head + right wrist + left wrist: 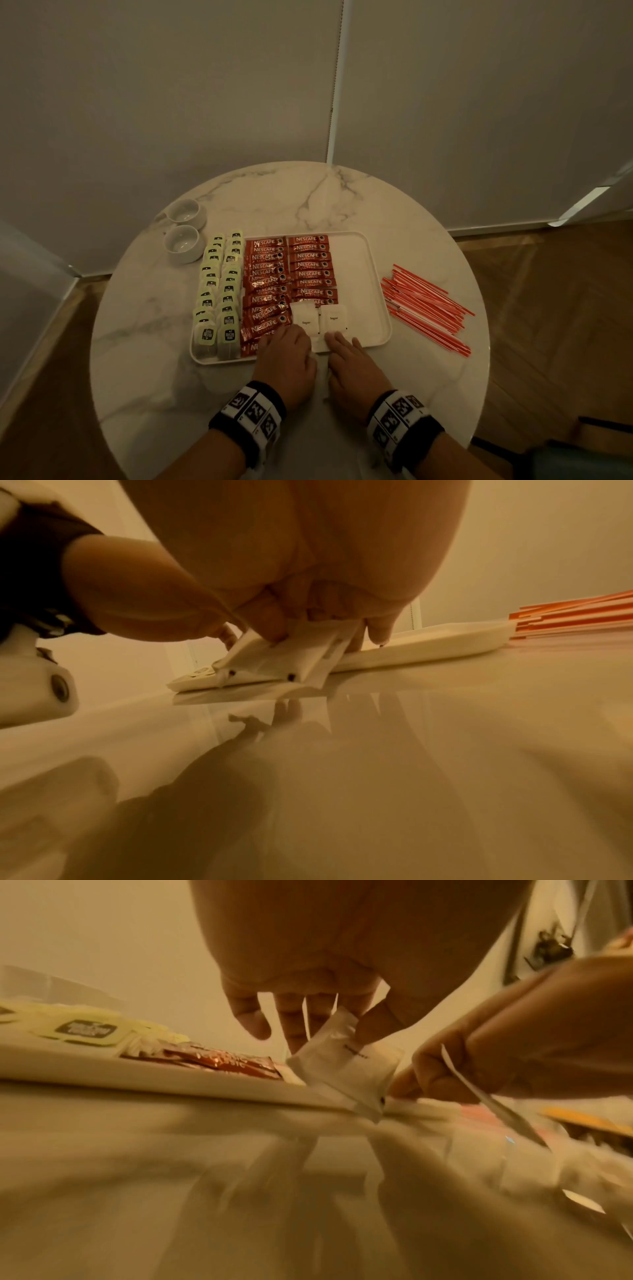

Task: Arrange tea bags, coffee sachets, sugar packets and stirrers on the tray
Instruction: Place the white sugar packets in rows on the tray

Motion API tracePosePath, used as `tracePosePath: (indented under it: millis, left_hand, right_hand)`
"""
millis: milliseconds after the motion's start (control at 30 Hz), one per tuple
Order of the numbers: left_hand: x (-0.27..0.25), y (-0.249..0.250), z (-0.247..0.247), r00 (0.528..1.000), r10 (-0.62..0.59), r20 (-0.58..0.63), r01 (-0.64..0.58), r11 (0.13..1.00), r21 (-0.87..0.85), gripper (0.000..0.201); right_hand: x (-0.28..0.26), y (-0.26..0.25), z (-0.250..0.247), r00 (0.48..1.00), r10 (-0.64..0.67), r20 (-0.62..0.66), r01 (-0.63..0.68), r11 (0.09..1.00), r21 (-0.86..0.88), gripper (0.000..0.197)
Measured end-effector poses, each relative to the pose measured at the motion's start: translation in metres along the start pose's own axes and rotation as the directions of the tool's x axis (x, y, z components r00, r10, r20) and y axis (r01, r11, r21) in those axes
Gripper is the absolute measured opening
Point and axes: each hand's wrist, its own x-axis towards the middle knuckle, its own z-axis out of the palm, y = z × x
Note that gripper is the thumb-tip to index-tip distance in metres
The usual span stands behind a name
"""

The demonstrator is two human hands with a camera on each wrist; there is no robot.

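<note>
sugar packets: two lie on the tray [376,291] at its near edge, left packet [306,322] and right packet [333,318] side by side. left hand [287,356] pinches the left one's near end between thumb and fingers [294,1031]; right hand [349,366] grips a small stack of packets [291,658] at the tray rim. tea bags [219,291] fill the left columns, coffee sachets [284,274] the middle. stirrers [424,305] lie on the bench [144,342] right of the tray, two cups [183,233] at far left.
</note>
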Motion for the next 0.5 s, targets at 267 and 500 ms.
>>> tracePosePath:
  millis: [267, 500]
  left_hand:
    - [0.037, -0.019, -0.019, 0.966, -0.22, -0.137, 0.164, 0.928, -0.335, 0.017]
    - [0.05, -0.02, -0.015, 0.971, -0.239, -0.001, 0.218, 0.888, -0.405, 0.018]
  right_hand:
    - [0.026, 0.015, -0.041, 0.888, 0.387, -0.249, -0.177, 0.786, 0.593, 0.007]
    - [0.053, 0.018, -0.036, 0.884, 0.442, -0.153, -0.286, 0.769, 0.571, 0.022]
